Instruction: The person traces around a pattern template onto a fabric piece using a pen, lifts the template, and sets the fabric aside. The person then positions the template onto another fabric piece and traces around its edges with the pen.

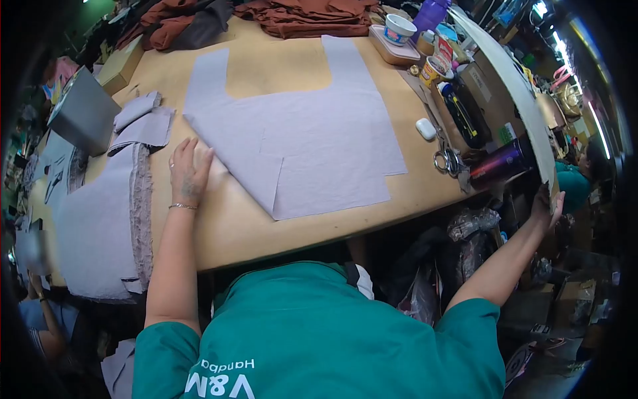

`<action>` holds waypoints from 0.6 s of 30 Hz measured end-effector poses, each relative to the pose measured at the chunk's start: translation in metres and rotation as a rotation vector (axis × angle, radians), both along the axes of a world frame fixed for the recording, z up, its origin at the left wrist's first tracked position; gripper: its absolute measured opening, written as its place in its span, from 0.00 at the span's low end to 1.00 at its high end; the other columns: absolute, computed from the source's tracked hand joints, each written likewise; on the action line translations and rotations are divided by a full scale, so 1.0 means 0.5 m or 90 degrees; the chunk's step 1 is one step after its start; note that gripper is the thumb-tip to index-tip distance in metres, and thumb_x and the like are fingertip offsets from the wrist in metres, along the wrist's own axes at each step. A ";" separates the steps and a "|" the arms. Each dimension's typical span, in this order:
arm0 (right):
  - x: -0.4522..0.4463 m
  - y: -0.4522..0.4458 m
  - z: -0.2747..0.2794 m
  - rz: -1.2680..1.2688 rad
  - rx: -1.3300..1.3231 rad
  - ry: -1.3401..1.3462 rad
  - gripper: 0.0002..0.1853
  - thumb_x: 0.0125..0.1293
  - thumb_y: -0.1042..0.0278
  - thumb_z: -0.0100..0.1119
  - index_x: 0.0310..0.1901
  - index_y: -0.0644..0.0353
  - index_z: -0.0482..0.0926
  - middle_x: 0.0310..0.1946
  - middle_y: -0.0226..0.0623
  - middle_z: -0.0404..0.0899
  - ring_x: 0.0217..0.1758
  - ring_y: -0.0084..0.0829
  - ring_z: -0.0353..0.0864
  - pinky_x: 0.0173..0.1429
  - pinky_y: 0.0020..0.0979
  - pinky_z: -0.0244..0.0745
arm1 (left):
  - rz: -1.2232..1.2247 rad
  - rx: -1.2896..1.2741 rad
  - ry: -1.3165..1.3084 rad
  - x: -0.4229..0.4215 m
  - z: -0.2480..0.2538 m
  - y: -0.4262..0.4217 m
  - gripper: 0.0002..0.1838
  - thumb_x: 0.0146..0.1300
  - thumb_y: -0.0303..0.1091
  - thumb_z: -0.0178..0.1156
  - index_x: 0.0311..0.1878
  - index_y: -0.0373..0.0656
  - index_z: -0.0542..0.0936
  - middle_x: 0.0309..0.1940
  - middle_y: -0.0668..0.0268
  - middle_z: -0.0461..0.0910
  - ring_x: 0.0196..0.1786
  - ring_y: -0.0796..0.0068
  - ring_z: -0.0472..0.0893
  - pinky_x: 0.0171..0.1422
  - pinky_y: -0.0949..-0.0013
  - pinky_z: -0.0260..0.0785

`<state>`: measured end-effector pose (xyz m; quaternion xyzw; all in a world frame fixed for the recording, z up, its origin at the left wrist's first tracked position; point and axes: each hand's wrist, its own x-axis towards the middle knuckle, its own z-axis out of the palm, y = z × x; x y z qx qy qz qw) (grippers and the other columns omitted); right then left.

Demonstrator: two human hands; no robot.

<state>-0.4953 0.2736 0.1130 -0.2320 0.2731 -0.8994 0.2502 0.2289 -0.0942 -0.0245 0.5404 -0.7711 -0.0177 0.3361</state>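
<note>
So the grey fabric panel (319,133) is lying mostly flat on the wooden table (266,249), straps pointing away from the person, with its near left part folded over on itself. The left hand (191,171) is palm down just left of that slanted fold, pretty much open, fingers loosely spread and a bit bent. Its fingertips are right by the fold, but I honestly can't tell if they're touching the cloth. There's a stack of grey pieces (100,216) on the hand's other side. The right hand (553,205) is well off to the right of the panel, past the scissors (446,159), up against the end of a white board (515,73); can't tell if it's gripping it.
</note>
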 end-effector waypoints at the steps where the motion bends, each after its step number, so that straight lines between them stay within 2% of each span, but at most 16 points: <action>1: 0.000 0.001 -0.007 0.006 -0.003 0.004 0.22 0.62 0.57 0.49 0.51 0.66 0.67 0.46 0.47 0.72 0.42 0.42 0.74 0.18 0.20 0.64 | -0.043 -0.006 -0.017 -0.024 0.015 0.000 0.28 0.54 0.54 0.54 0.54 0.47 0.70 0.56 0.62 0.66 0.60 0.57 0.62 0.62 0.52 0.53; 3: 0.016 -0.004 -0.004 0.016 -0.012 0.012 0.24 0.62 0.52 0.48 0.51 0.66 0.67 0.46 0.47 0.72 0.42 0.44 0.74 0.18 0.21 0.64 | -0.126 -0.024 -0.044 -0.094 0.065 0.011 0.29 0.54 0.56 0.54 0.55 0.48 0.70 0.58 0.61 0.64 0.61 0.56 0.61 0.61 0.51 0.53; 6: 0.118 -0.025 0.007 0.050 -0.036 0.053 0.27 0.62 0.49 0.46 0.51 0.67 0.67 0.47 0.48 0.72 0.42 0.42 0.74 0.19 0.22 0.66 | -0.160 0.089 -0.227 -0.176 0.107 0.023 0.31 0.51 0.57 0.56 0.56 0.51 0.69 0.60 0.61 0.61 0.62 0.56 0.59 0.60 0.49 0.55; 7: 0.183 -0.050 0.025 -0.088 -0.079 -0.070 0.29 0.62 0.45 0.44 0.50 0.67 0.68 0.44 0.46 0.73 0.42 0.40 0.74 0.21 0.22 0.66 | -0.174 0.126 -0.230 -0.192 0.105 0.022 0.32 0.50 0.57 0.57 0.56 0.51 0.69 0.60 0.61 0.61 0.62 0.56 0.60 0.59 0.49 0.56; 10: 0.166 0.029 -0.074 -0.111 -0.081 -0.057 0.26 0.62 0.47 0.46 0.45 0.66 0.70 0.37 0.41 0.75 0.37 0.34 0.75 0.22 0.21 0.64 | -0.189 0.217 -0.264 -0.217 0.107 0.027 0.33 0.48 0.59 0.57 0.56 0.52 0.69 0.58 0.62 0.63 0.60 0.57 0.61 0.56 0.49 0.58; 12: 0.319 -0.008 -0.098 -0.495 0.075 0.020 0.20 0.61 0.51 0.51 0.38 0.63 0.71 0.29 0.35 0.75 0.31 0.27 0.73 0.21 0.21 0.62 | -0.166 0.257 -0.318 -0.215 0.137 0.048 0.33 0.48 0.61 0.56 0.55 0.52 0.70 0.56 0.62 0.64 0.59 0.60 0.62 0.55 0.49 0.60; 13: 0.411 -0.044 -0.099 -0.554 0.159 0.017 0.16 0.61 0.55 0.53 0.37 0.63 0.71 0.28 0.33 0.74 0.29 0.23 0.72 0.22 0.21 0.62 | -0.178 0.203 -0.320 -0.200 0.132 0.052 0.32 0.50 0.61 0.54 0.50 0.46 0.72 0.49 0.58 0.69 0.53 0.59 0.68 0.51 0.52 0.63; 14: 0.474 -0.076 -0.107 -0.605 0.246 0.014 0.13 0.60 0.60 0.55 0.35 0.62 0.71 0.26 0.31 0.73 0.27 0.20 0.70 0.23 0.20 0.62 | -0.170 0.236 -0.326 -0.183 0.131 0.056 0.31 0.51 0.61 0.53 0.49 0.45 0.72 0.46 0.57 0.71 0.50 0.58 0.70 0.50 0.53 0.64; 16: 0.515 -0.117 -0.188 -0.532 0.422 0.246 0.09 0.59 0.66 0.57 0.35 0.61 0.71 0.26 0.30 0.72 0.28 0.17 0.68 0.29 0.19 0.63 | -0.149 0.295 -0.348 -0.145 0.139 0.061 0.30 0.53 0.61 0.51 0.45 0.41 0.72 0.41 0.54 0.74 0.45 0.56 0.74 0.48 0.56 0.67; 17: 0.556 -0.156 -0.199 -0.511 0.496 0.448 0.08 0.59 0.69 0.57 0.34 0.62 0.71 0.28 0.29 0.72 0.30 0.18 0.68 0.34 0.19 0.64 | -0.137 0.317 -0.334 -0.122 0.142 0.070 0.30 0.56 0.61 0.47 0.42 0.39 0.73 0.35 0.51 0.77 0.40 0.51 0.76 0.46 0.57 0.68; 18: 0.582 -0.187 -0.207 -0.447 0.538 0.623 0.08 0.60 0.68 0.56 0.34 0.65 0.71 0.29 0.30 0.71 0.33 0.21 0.69 0.37 0.22 0.66 | -0.095 0.388 -0.356 -0.096 0.153 0.080 0.31 0.56 0.61 0.46 0.42 0.38 0.73 0.35 0.50 0.77 0.41 0.51 0.76 0.47 0.57 0.68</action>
